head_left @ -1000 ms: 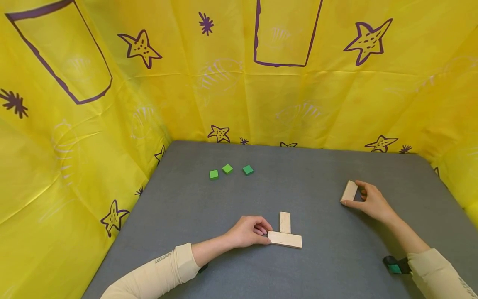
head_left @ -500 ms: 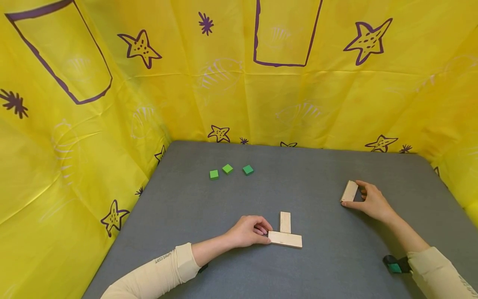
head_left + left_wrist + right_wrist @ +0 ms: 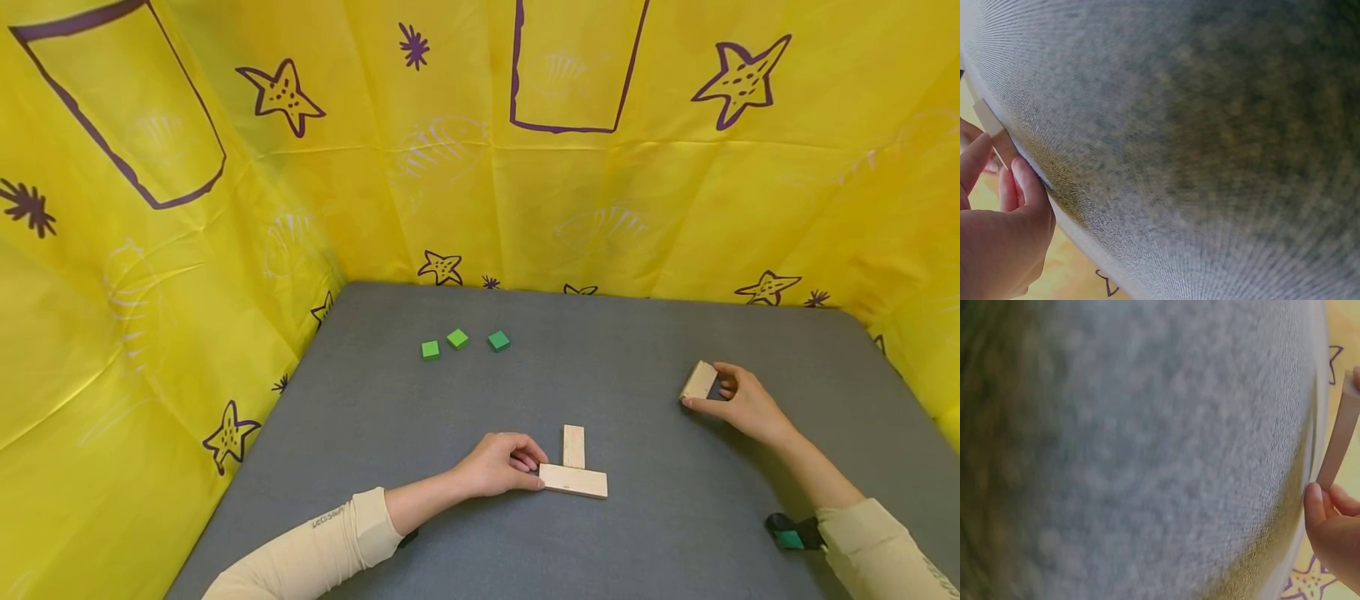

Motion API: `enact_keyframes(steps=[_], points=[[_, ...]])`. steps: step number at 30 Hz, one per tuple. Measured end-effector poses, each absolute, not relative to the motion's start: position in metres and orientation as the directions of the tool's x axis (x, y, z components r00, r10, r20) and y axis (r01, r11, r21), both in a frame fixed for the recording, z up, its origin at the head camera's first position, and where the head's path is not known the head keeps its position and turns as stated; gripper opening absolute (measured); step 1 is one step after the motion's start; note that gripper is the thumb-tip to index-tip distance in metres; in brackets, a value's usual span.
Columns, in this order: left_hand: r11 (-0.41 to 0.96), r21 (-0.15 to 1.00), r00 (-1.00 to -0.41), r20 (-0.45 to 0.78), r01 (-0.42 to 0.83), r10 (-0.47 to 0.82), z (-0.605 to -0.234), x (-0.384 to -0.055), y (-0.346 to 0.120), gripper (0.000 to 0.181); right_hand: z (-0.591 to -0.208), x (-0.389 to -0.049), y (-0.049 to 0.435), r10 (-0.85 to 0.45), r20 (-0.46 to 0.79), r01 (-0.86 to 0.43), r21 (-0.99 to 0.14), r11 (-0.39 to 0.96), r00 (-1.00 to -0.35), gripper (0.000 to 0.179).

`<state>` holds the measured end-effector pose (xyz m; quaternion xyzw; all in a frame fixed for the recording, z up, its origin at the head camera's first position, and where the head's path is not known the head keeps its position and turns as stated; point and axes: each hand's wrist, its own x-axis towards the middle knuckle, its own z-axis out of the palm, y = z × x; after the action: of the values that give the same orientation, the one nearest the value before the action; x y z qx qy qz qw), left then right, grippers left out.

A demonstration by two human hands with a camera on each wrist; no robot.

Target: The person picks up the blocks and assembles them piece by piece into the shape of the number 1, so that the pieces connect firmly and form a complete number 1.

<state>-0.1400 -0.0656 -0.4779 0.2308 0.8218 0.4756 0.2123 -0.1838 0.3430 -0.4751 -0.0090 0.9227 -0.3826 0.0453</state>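
Note:
Near the middle of the table, my left hand (image 3: 498, 465) pinches the left end of a flat wooden block (image 3: 573, 481) between thumb and fingers. A second wooden block (image 3: 573, 446) lies behind it, end-on against its long side, so the two form an upside-down T. Farther right and back, my right hand (image 3: 753, 408) holds a third wooden block (image 3: 699, 381) by its ends, thumb at the near end and fingers at the far one. That block tilts, and in the right wrist view its narrow side (image 3: 1339, 437) shows just off the grey surface.
Two light green cubes (image 3: 430, 350) and a darker green cube (image 3: 498, 341) sit toward the back left of the grey table (image 3: 375, 400). Yellow cloth (image 3: 525, 208) with drawn starfish hangs around the back and sides. A dark strap (image 3: 791, 533) is on my right wrist.
The block in my right hand has shifted slightly left and tipped a little more. My left hand and the two blocks by it have stayed put.

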Motion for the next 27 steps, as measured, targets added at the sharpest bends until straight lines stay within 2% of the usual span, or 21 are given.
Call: enact_keyframes(steps=[14, 27], points=[[0.437, 0.883, -0.804, -0.133, 0.169, 0.579, -0.477, -0.140, -0.066, 0.023, -0.471, -0.178, 0.331, -0.004, -0.214, 0.168, -0.777, 0.607, -0.977, 0.095], [0.442, 0.879, -0.808, -0.127, 0.177, 0.576, -0.478, -0.140, -0.066, 0.023, -0.467, -0.176, 0.317, 0.001, -0.229, 0.196, -0.831, 0.520, -0.973, 0.092]])
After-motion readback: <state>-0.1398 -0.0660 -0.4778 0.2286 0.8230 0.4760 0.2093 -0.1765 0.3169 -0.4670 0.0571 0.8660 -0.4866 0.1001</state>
